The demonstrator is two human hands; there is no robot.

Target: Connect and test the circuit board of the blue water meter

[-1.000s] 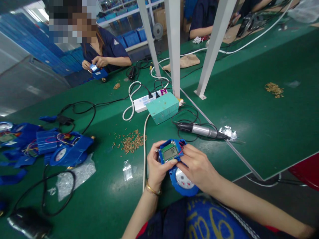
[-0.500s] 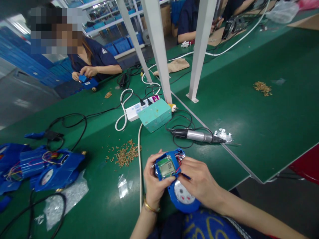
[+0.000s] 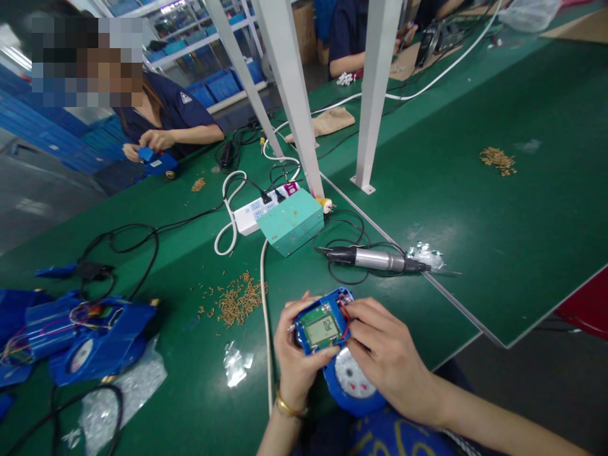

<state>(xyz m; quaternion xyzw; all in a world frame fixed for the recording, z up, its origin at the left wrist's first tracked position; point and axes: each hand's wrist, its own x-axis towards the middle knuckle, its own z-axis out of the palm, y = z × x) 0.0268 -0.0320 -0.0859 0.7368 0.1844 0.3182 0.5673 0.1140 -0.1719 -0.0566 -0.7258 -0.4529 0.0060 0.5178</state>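
Note:
Near the table's front edge, a blue water meter point(image 3: 352, 405) shows a green circuit board point(image 3: 311, 316) with a lit LCD screen point(image 3: 323, 330) in its open upper housing. Its round white dial point(image 3: 354, 373) lies below. My left hand point(image 3: 297, 354) grips the housing from the left, thumb along the lower edge. My right hand point(image 3: 387, 354) is closed at the housing's right side, its fingertips pinched at the thin red wires point(image 3: 346, 310). The fingers partly hide the wires and dial.
Beyond the meter lie an electric screwdriver point(image 3: 375, 258), a teal box point(image 3: 292, 221) and a white power strip point(image 3: 247, 218). Left are loose brass screws point(image 3: 240, 299), more blue meters point(image 3: 95, 339) and a plastic bag point(image 3: 126, 396). White posts point(image 3: 289, 82) rise mid-table. Co-workers point(image 3: 166, 120) sit opposite.
The view has shifted slightly, and the meter is tilted a little more toward the camera. My right fingers have moved slightly at the wires; both hands keep their places on the meter.

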